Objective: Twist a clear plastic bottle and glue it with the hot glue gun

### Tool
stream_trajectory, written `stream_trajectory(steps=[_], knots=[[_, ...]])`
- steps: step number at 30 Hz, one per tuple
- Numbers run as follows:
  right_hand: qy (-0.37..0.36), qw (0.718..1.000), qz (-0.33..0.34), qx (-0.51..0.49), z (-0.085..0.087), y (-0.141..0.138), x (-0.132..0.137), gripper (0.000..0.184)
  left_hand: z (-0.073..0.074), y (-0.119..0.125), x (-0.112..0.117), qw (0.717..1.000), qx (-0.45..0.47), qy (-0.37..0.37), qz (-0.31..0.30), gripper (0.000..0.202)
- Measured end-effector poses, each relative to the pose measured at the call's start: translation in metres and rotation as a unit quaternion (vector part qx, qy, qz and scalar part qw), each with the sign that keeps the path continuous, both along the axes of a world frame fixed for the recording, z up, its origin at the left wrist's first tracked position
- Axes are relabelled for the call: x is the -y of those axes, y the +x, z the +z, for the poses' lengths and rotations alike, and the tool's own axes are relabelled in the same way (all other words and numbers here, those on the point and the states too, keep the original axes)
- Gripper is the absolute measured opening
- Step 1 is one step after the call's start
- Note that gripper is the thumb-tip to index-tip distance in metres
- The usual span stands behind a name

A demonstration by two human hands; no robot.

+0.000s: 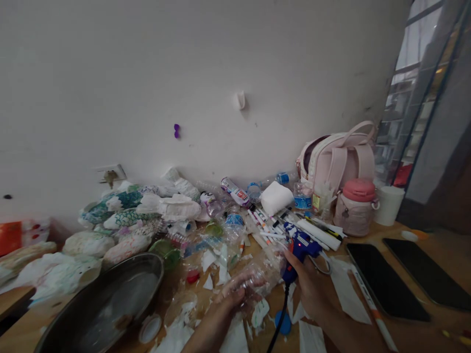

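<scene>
My left hand (233, 293) is closed around a clear plastic bottle (267, 268), and some of its fingers show through the plastic. The bottle lies tilted in front of me, above paper scraps. A blue hot glue gun (300, 246) with a small red light and a dark cord is in my right hand (304, 279). My fingers are wrapped round its handle, and its front end is close to the upper part of the bottle. Exactly where the nozzle meets the plastic is hard to make out.
A metal basin (156, 267) stands at left, beside paper-wrapped painted shapes (88, 243). Markers (263, 223), bottles and a white tissue pack (277, 197) crowd the middle. Two phones (386, 279), a pink jar (353, 215), a white cup (390, 206) and a pink backpack (338, 159) are at right.
</scene>
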State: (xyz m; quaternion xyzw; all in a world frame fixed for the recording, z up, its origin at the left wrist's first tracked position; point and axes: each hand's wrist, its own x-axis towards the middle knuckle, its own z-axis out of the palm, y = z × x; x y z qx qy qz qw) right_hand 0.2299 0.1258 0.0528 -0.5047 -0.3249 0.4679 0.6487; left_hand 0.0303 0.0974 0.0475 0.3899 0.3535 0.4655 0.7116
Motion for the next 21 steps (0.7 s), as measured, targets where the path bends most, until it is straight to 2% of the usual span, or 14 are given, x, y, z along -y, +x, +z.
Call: stream_trajectory(steps=[4, 8, 14, 17, 21], knots=[[0.024, 0.999, 0.023, 0.007, 0.006, -0.002, 0.002, 0.058, 0.007, 0.002, 0.002, 1.0, -0.012, -0.003, 0.007, 0.044], [0.044, 0.996, 0.06, 0.048, 0.003, -0.002, 0.002, 0.066, 0.011, 0.003, 0.003, 1.0, -0.017, -0.009, -0.004, 0.046], [0.027, 0.998, 0.015, 0.047, -0.005, -0.002, 0.0, 0.068, 0.008, 0.005, 0.001, 1.0, -0.016, -0.014, 0.003, 0.052], [0.012, 1.0, 0.024, 0.01, -0.002, -0.003, 0.001, 0.074, 0.01, 0.005, 0.002, 1.0, -0.024, -0.014, -0.002, 0.049], [0.018, 0.998, 0.064, -0.014, 0.004, -0.003, 0.003, 0.062, 0.01, 0.007, 0.001, 1.0, -0.019, -0.003, 0.006, 0.044]])
